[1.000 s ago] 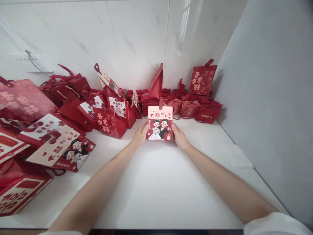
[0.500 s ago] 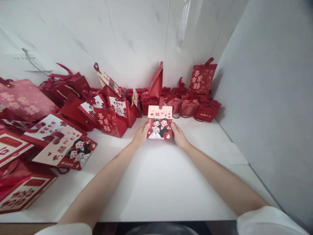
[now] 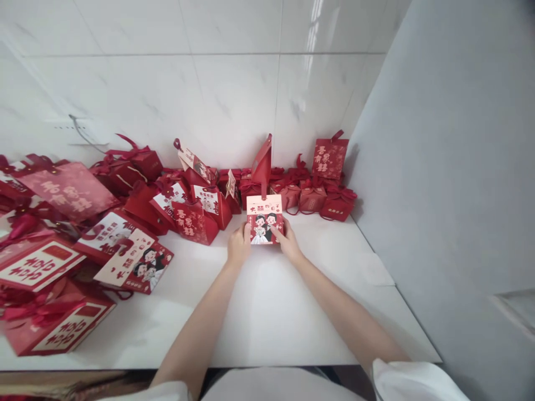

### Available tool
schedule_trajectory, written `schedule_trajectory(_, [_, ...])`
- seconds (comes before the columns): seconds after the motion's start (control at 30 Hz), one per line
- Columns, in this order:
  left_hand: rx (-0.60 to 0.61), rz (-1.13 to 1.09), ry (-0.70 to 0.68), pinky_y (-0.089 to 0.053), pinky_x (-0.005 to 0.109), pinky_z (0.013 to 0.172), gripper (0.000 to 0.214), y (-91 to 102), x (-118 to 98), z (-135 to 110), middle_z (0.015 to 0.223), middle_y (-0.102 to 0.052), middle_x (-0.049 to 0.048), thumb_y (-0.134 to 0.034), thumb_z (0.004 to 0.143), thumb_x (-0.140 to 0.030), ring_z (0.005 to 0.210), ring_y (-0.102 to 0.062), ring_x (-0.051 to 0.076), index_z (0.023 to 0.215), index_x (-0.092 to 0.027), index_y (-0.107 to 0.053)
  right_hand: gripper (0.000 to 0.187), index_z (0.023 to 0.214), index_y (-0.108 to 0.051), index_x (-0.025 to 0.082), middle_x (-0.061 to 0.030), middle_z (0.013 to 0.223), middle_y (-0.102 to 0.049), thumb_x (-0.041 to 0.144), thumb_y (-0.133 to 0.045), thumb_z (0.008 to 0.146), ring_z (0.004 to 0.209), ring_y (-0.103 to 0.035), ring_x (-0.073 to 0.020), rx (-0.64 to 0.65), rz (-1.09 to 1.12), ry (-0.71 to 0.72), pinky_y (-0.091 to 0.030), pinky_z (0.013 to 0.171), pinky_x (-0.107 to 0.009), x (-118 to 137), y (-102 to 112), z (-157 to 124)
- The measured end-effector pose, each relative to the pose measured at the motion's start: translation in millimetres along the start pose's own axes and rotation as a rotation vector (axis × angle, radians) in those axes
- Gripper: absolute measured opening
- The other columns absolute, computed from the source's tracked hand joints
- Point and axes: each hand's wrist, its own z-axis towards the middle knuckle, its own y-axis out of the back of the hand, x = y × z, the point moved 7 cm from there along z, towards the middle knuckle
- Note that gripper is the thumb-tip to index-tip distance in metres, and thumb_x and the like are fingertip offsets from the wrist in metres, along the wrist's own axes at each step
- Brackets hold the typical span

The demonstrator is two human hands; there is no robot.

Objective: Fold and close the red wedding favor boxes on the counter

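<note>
A red and cream gift box [image 3: 264, 207] with a printed bride and groom and a ribbon loop on top is held upright between both my hands, over the white tabletop. My left hand [image 3: 238, 244] grips its left edge. On the other edge, my right hand [image 3: 289, 240] is closed, its thumb lying across the printed front. The fingers behind the box are hidden. Just beyond it stand small red boxes [image 3: 312, 197] with bows. To the left is a red box with white lettering [image 3: 194, 221].
Many red gift boxes crowd the left side, among them a large bow-tied box [image 3: 62, 320] and a tilted couple-print box [image 3: 146, 267]. A tall red box [image 3: 330, 159] rests atop the back row. Tiled wall [image 3: 234, 94] rises behind; a grey panel [image 3: 438, 167] bounds the right.
The view has tilted up and shifted, showing more wall. Both hands still hold the box; my right thumb has moved from its edge onto the front.
</note>
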Motion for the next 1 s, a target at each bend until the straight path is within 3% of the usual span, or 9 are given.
schedule_trajectory(0.1, [-0.067, -0.098, -0.001, -0.043, 0.044, 0.105, 0.056, -10.2, -0.5, -4.0, 0.118, -0.069, 0.0140, -0.035, 0.095, -0.061, 0.115, -0.062, 0.030, 0.116, -0.019, -0.065, 0.064, 0.136, -0.047, 0.018, -0.0129, 0.139, -0.060, 0.055, -0.059, 0.085, 0.125, -0.059, -0.0241, -0.157, 0.071, 0.038, -0.046, 0.107, -0.041, -2.0, -9.2, -0.1])
schedule_trajectory(0.2, [-0.077, -0.229, -0.026, -0.046, 0.039, 0.104, 0.055, -19.8, 0.9, -2.0, 0.132, -0.063, 0.0128, -0.033, 0.095, -0.057, 0.121, -0.060, 0.025, 0.127, -0.017, -0.056, 0.061, 0.137, -0.046, 0.020, -0.0119, 0.139, -0.059, 0.056, -0.051, 0.089, 0.124, -0.060, -0.0237, -0.243, 0.123, 0.048, -0.047, 0.105, -0.042, -7.6, -13.7, -4.2])
schedule_trajectory(0.43, [-0.036, -0.345, 0.039, -0.053, 0.041, 0.094, 0.046, -16.7, 18.5, 8.7, 0.118, -0.069, 0.0114, -0.047, 0.087, -0.048, 0.106, -0.068, 0.025, 0.120, -0.017, -0.055, 0.056, 0.128, -0.058, 0.018, -0.0116, 0.130, -0.066, 0.056, -0.053, 0.087, 0.117, -0.064, -0.0250, -0.273, 0.112, 0.030, -0.050, 0.101, -0.041, -14.3, -9.8, -7.4])
schedule_trajectory(0.73, [-0.083, -0.307, 0.031, -0.049, 0.040, 0.101, 0.043, -9.8, 6.6, 0.6, 0.125, -0.065, 0.0103, -0.042, 0.093, -0.046, 0.115, -0.063, 0.026, 0.124, -0.019, -0.055, 0.052, 0.125, -0.060, 0.019, -0.0116, 0.124, -0.069, 0.055, -0.051, 0.090, 0.114, -0.064, -0.0261, -0.277, 0.027, 0.071, -0.051, 0.098, -0.040, -2.9, -11.7, -7.4])
schedule_trajectory(0.9, [-0.101, -0.194, -0.092, -0.041, 0.038, 0.112, 0.054, -3.3, -15.1, -7.7, 0.150, -0.047, 0.0096, -0.046, 0.097, -0.047, 0.136, -0.047, 0.025, 0.147, -0.027, -0.041, 0.052, 0.134, -0.057, 0.021, -0.0105, 0.137, -0.062, 0.052, -0.044, 0.095, 0.127, -0.057, -0.0260, -0.300, -0.037, 0.136, -0.044, 0.109, -0.042, 4.8, -8.1, -8.8])
schedule_trajectory(1.0, [0.010, -0.083, -0.190, -0.031, 0.043, 0.119, 0.059, -8.8, -23.0, -10.6, 0.155, -0.042, 0.0093, -0.047, 0.096, -0.051, 0.144, -0.038, 0.028, 0.150, -0.028, -0.041, 0.049, 0.140, -0.055, 0.025, -0.0076, 0.144, -0.057, 0.047, -0.045, 0.097, 0.134, -0.052, -0.0248, -0.262, -0.131, 0.212, -0.039, 0.114, -0.041, 15.2, -9.5, -14.4])
